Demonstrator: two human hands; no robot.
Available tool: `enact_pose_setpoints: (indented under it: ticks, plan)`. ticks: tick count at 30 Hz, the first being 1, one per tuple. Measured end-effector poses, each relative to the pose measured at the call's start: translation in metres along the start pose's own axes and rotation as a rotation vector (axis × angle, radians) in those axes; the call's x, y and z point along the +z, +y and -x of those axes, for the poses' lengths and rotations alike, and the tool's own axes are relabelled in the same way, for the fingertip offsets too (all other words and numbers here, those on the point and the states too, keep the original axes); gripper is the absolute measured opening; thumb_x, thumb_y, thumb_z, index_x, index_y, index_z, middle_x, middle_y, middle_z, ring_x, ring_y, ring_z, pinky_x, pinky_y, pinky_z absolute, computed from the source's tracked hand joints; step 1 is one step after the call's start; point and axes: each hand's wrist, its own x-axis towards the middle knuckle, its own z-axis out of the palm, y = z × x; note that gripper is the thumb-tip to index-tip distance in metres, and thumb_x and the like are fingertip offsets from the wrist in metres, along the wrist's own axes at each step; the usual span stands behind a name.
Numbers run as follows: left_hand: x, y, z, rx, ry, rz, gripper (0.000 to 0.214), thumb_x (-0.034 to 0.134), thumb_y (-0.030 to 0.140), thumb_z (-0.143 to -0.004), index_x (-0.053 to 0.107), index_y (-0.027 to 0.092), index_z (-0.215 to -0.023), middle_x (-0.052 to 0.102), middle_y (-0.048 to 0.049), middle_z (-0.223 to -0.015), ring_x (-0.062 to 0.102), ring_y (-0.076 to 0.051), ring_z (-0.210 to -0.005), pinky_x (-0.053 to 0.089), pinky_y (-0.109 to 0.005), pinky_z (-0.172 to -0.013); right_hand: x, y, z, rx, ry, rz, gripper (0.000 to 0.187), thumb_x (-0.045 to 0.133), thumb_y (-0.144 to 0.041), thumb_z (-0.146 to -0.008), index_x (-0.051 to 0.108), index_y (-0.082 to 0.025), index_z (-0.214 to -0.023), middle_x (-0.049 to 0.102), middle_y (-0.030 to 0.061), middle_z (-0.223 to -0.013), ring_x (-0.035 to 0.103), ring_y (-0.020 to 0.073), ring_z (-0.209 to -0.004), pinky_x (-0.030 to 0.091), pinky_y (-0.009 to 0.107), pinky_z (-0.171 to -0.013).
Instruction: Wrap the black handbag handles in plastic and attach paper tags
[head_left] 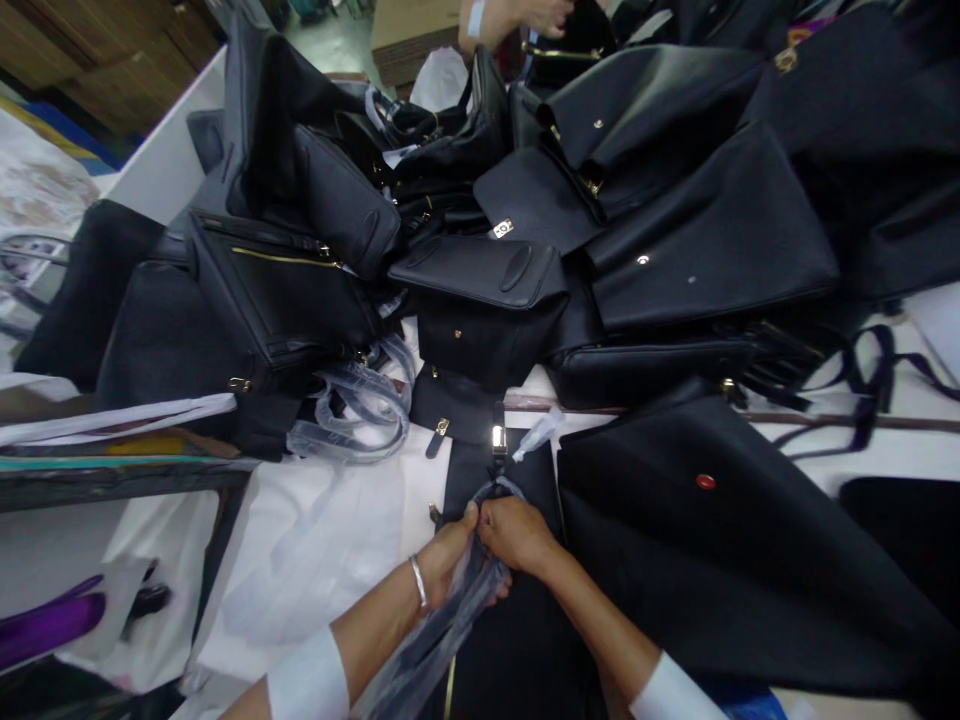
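Note:
My left hand (448, 555), with a silver bangle at the wrist, is closed around a bag strap in clear plastic wrap (427, 650). Against it, my right hand (516, 535) pinches the same wrapped strap near its upper loop. Beneath both hands lies a black handbag (517, 650) with a gold zip along its side. Just above the hands, a shiny metal buckle (499, 438) shows on the black material, beside a small plastic-wrapped piece (538, 432). The fingertips partly hide the strap between them.
Black bags crowd the white table (330, 520), including a bag with a red button (705, 482) at right and a gold-zipped bag (285, 290) at left. Wrapped straps (352, 410) lie left of centre. Another person's hand (544, 15) appears at the top. A purple item (52, 625) sits lower left.

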Motion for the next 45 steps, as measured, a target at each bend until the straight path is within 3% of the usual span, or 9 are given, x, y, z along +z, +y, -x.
enact_pose_setpoints:
  ticks: [5, 11, 14, 17, 21, 24, 34, 38, 45]
  plan:
    - [-0.011, -0.007, 0.026, 0.062, -0.036, -0.099, 0.087, 0.024, 0.081, -0.074, 0.066, 0.006, -0.085, 0.070, -0.0150, -0.072, 0.066, -0.019, -0.058, 0.048, -0.027, -0.054, -0.001, -0.003, -0.001, 0.023, 0.044, 0.088, 0.034, 0.038, -0.025, -0.088, 0.071, -0.018, -0.090, 0.073, 0.0122, -0.093, 0.067, 0.0238, -0.087, 0.047, 0.030, -0.071]
    - [-0.030, -0.037, 0.065, 0.098, -0.066, -0.211, 0.054, 0.047, 0.066, -0.079, 0.058, 0.013, -0.086, 0.072, -0.0135, -0.071, 0.070, -0.025, -0.061, 0.050, -0.032, -0.054, 0.005, -0.002, -0.011, 0.036, 0.041, 0.115, 0.035, 0.036, -0.018, -0.088, 0.071, -0.014, -0.093, 0.071, 0.0163, -0.097, 0.066, 0.0257, -0.091, 0.047, 0.034, -0.077]
    - [-0.029, -0.050, 0.065, 0.104, 0.017, -0.179, 0.043, 0.058, 0.058, -0.076, 0.049, 0.018, -0.086, 0.071, -0.0077, -0.065, 0.068, -0.021, -0.053, 0.050, -0.030, -0.050, 0.003, 0.001, -0.013, 0.017, 0.024, 0.091, 0.032, 0.040, -0.020, -0.087, 0.072, -0.015, -0.088, 0.072, 0.0144, -0.093, 0.066, 0.0252, -0.087, 0.046, 0.032, -0.073]
    - [-0.024, -0.054, 0.057, 0.134, 0.133, -0.168, 0.041, 0.055, 0.058, -0.078, 0.044, 0.019, -0.086, 0.068, -0.0041, -0.059, 0.064, -0.018, -0.047, 0.047, -0.026, -0.045, -0.003, 0.005, -0.009, -0.014, 0.021, 0.042, 0.032, 0.039, -0.024, -0.090, 0.071, -0.019, -0.091, 0.072, 0.0087, -0.092, 0.065, 0.0218, -0.087, 0.044, 0.029, -0.070]
    - [-0.021, -0.053, 0.052, 0.106, 0.142, -0.146, 0.041, 0.050, 0.058, -0.081, 0.043, 0.019, -0.090, 0.069, -0.0063, -0.060, 0.067, -0.020, -0.049, 0.048, -0.027, -0.045, -0.007, 0.007, -0.001, -0.093, 0.024, -0.035, 0.027, 0.044, -0.036, -0.091, 0.068, -0.027, -0.097, 0.070, 0.0008, -0.099, 0.063, 0.0160, -0.091, 0.042, 0.025, -0.074]
    - [-0.024, -0.052, 0.054, 0.111, 0.126, -0.128, 0.039, 0.047, 0.057, -0.083, 0.042, 0.019, -0.091, 0.071, -0.0094, -0.064, 0.069, -0.022, -0.053, 0.049, -0.029, -0.049, -0.005, 0.007, 0.002, -0.118, 0.037, -0.066, 0.017, 0.055, -0.036, -0.085, 0.067, -0.026, -0.093, 0.068, -0.0011, -0.100, 0.062, 0.0143, -0.091, 0.040, 0.023, -0.073]
    - [-0.019, -0.047, 0.058, 0.174, 0.073, -0.066, 0.039, 0.052, 0.054, -0.082, 0.047, 0.017, -0.092, 0.073, -0.0124, -0.074, 0.070, -0.022, -0.064, 0.051, -0.032, -0.060, 0.002, 0.000, -0.002, -0.126, 0.043, 0.012, 0.020, 0.045, -0.026, -0.088, 0.063, -0.021, -0.095, 0.070, 0.0039, -0.095, 0.062, 0.0179, -0.092, 0.039, 0.027, -0.075]
    - [-0.025, -0.046, 0.064, 0.217, 0.047, -0.167, 0.043, 0.052, 0.056, -0.082, 0.049, 0.015, -0.094, 0.073, -0.0140, -0.080, 0.071, -0.022, -0.068, 0.051, -0.033, -0.065, 0.003, 0.000, -0.003, -0.105, 0.031, 0.071, 0.023, 0.041, -0.024, -0.088, 0.062, -0.018, -0.097, 0.070, 0.0081, -0.096, 0.064, 0.0206, -0.092, 0.041, 0.029, -0.076]
    - [-0.035, -0.049, 0.083, 0.125, -0.109, -0.250, 0.041, 0.053, 0.055, -0.082, 0.053, 0.015, -0.094, 0.073, -0.0126, -0.076, 0.071, -0.022, -0.065, 0.051, -0.031, -0.060, 0.010, -0.002, -0.012, -0.135, -0.009, 0.156, 0.025, 0.046, -0.016, -0.084, 0.062, -0.014, -0.103, 0.072, 0.0131, -0.098, 0.066, 0.0260, -0.092, 0.045, 0.033, -0.078]
